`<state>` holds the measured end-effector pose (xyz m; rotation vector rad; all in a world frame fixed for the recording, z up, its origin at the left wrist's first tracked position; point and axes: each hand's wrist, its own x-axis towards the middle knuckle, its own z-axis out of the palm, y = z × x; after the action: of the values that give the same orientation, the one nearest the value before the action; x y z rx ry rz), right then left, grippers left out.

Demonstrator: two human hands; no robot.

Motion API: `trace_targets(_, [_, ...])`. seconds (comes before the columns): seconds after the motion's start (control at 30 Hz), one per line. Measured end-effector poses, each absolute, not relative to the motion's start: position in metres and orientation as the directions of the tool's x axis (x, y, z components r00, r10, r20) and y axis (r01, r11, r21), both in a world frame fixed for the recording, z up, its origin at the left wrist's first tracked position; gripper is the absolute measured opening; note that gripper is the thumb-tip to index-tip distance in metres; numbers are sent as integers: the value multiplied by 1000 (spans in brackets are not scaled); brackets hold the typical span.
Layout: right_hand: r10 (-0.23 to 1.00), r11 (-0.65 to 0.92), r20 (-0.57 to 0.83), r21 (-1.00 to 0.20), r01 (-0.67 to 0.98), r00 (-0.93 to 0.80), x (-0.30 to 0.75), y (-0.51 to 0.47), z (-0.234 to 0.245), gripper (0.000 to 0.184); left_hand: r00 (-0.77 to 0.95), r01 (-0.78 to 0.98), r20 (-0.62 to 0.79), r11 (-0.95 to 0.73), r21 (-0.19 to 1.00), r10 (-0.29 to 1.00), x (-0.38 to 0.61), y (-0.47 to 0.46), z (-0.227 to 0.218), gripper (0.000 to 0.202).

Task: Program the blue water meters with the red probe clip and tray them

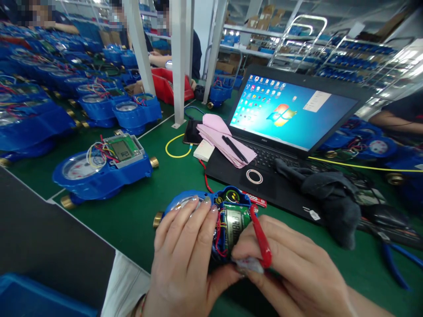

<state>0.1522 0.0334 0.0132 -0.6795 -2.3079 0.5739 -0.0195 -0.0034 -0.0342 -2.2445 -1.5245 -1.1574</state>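
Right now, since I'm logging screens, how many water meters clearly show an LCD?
2: the water meter under the left hand, and another meter farther left on the green table. Screens on background meters may be hidden.

Hands (185, 251) on a meter (234, 222), probably.

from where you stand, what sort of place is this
Probably a factory assembly floor: many blue meters with brass fittings crowd a green-topped workbench, and brown cardboard boxes stand stacked behind.

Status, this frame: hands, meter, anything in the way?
Left hand over round end of blue meter, partly hiding it. Right hand pinching pale piece at meter's near edge. Laptop close behind.
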Motion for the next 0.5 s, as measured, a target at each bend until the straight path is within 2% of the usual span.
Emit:
trace_targets(0.13, [571, 790, 469, -538, 295, -674, 150, 38, 23, 17, 160, 847, 705, -462, 262, 691, -18, -2, -36, 53])
trace_targets(0.2, [569, 796, 477, -522, 305, -670, 151, 39, 25, 12, 144, 847, 715, -459, 268, 685, -18, -2, -37, 53])
trace_targets(0.4, [582, 813, 527, -406, 418, -620, 152, 36, 17, 11, 133, 848, 711, -451, 279, 690, -17, -1, -38, 51])
trace_targets(0.5, [605, 795, 517, -435, 423, -605, 152, 34, 16, 7, 137, 852, 703, -444, 276, 698, -17, -2, -37, 47])
